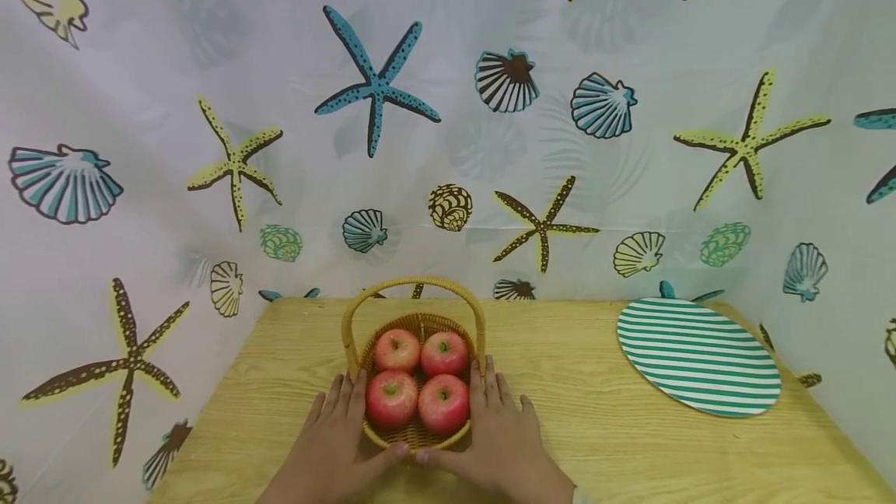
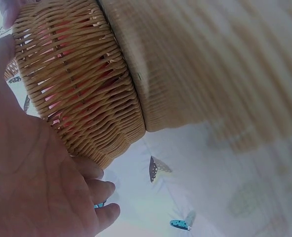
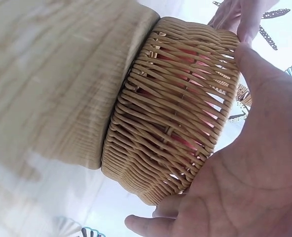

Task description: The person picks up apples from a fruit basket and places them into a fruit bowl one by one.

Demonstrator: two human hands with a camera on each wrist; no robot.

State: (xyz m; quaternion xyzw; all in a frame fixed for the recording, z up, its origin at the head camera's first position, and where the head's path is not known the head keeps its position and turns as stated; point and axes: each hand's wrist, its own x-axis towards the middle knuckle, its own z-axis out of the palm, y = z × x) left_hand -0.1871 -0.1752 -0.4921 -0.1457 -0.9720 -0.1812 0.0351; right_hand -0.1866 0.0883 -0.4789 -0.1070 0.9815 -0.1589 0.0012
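A round wicker basket (image 2: 79,81) with a tall arched handle (image 1: 420,281) stands on the wooden table. Inside it are several red apples (image 1: 444,403), two behind and two in front. My left hand (image 1: 330,442) lies along the basket's left side, fingers extended forward against the wall. On the opposite side, my right hand (image 1: 502,438) touches the wall in the same way. Both thumbs reach to the front rim, their tips almost meeting. In the right wrist view, the palm of the right hand (image 3: 254,168) faces the woven side, and red apple skin shows through the gaps.
An oval placemat (image 1: 698,356) with green and white stripes lies at the back right of the table (image 1: 581,403). White cloth (image 1: 448,138) printed with starfish and shells encloses the back and both sides.
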